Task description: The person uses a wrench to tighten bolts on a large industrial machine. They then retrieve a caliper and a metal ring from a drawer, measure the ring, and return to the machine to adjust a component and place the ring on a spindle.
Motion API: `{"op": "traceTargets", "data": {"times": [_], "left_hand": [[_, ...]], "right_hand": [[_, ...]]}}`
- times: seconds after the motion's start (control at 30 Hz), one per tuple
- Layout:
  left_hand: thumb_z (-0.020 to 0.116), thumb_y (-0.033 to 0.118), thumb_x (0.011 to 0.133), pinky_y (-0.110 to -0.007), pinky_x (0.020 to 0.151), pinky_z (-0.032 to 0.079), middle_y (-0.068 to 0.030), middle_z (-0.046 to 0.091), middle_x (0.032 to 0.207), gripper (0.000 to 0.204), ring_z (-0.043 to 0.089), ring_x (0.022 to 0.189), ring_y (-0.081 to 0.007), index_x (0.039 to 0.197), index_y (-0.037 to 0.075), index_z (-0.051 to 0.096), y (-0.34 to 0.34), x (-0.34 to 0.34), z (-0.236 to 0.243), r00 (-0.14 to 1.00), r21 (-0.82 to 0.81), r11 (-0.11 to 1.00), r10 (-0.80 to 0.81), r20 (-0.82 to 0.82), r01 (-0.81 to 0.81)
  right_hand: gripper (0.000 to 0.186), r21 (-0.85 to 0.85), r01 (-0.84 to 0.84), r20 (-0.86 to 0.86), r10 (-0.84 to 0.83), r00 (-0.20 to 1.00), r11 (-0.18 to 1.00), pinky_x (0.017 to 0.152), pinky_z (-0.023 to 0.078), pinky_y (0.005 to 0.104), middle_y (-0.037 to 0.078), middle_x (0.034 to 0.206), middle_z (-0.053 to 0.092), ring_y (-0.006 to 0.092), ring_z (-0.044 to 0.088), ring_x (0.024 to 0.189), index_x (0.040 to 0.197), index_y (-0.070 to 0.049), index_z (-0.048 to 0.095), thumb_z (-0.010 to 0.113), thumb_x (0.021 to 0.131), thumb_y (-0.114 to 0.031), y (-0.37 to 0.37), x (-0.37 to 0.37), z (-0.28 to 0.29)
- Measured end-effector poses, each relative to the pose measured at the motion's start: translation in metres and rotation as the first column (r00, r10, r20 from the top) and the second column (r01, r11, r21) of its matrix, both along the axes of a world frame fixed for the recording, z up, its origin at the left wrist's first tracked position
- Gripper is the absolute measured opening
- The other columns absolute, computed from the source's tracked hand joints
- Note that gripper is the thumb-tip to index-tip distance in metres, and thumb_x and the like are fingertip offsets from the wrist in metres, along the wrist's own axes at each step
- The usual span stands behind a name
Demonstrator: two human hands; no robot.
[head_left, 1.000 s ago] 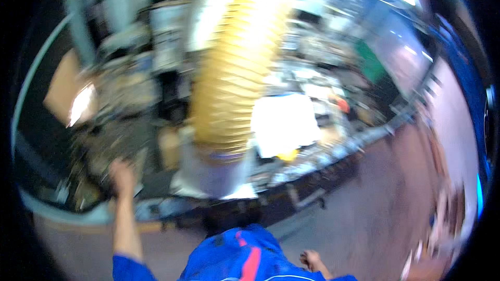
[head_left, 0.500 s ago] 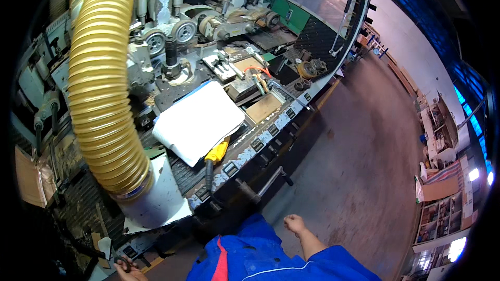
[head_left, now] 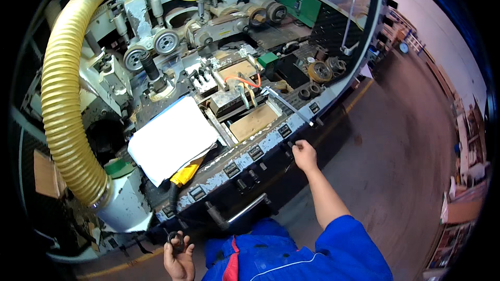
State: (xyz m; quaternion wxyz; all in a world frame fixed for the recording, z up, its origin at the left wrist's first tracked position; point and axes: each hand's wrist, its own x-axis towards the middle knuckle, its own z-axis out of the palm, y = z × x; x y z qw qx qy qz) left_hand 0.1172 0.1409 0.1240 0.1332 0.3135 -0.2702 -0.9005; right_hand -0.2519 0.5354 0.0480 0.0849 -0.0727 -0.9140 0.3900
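My left hand (head_left: 179, 263), low in the view and palm up, holds a small dark ring (head_left: 175, 240) between thumb and fingers. Out in front, my right hand (head_left: 305, 156) is at the machine's front edge with its fingers curled together. What those fingers hold, if anything, is hidden; small dark fittings on the machine front are beside them. Nearest to this hand on the machine bed is a long metal tool (head_left: 288, 106), lying across the edge near a brown board (head_left: 254, 123). Two dark rings (head_left: 310, 92) lie farther right on the bed.
A yellow ribbed hose (head_left: 62, 93) runs down the left into a white duct (head_left: 125, 203). White paper sheets (head_left: 172, 138) lie on the bed beside a yellow-wrapped tool (head_left: 186, 173). A metal handle (head_left: 247, 208) juts from the front. Rollers (head_left: 166, 41) stand behind.
My right hand has moved forward to the machine edge, its arm stretched out. My left hand has come right and up with the ring. The view has shifted over the machine.
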Motion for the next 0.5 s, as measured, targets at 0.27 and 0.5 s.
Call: {"op": "traceTargets", "data": {"times": [0.27,0.5], "left_hand": [[0.059,0.026,0.105,-0.046,0.092,0.058,-0.0180,0.061,0.141,0.029,0.066,0.121,-0.0333,0.119,0.002,0.066,0.083,-0.058,0.085,0.993,-0.347,0.934,-0.106,-0.054,0.081],[0.064,0.008,0.100,-0.047,0.099,0.058,-0.0203,0.060,0.140,0.024,0.065,0.123,-0.0335,0.120,-0.005,0.064,0.151,-0.100,0.105,0.996,-0.391,0.920,-0.002,-0.087,-0.032]], "right_hand": [[0.043,0.507,-0.142,0.087,0.113,0.990,0.850,0.102,0.049,0.0506,0.018,0.126,0.066,0.0393,0.059,0.121,0.122,-0.006,0.067,0.073,0.085,-0.026,0.009,-0.116,0.010],[0.043,0.599,-0.302,0.232,0.200,0.952,0.742,0.103,0.048,0.0504,0.016,0.133,0.060,0.0366,0.055,0.127,0.128,-0.008,0.060,0.069,0.089,-0.023,0.009,-0.193,0.014]]}}
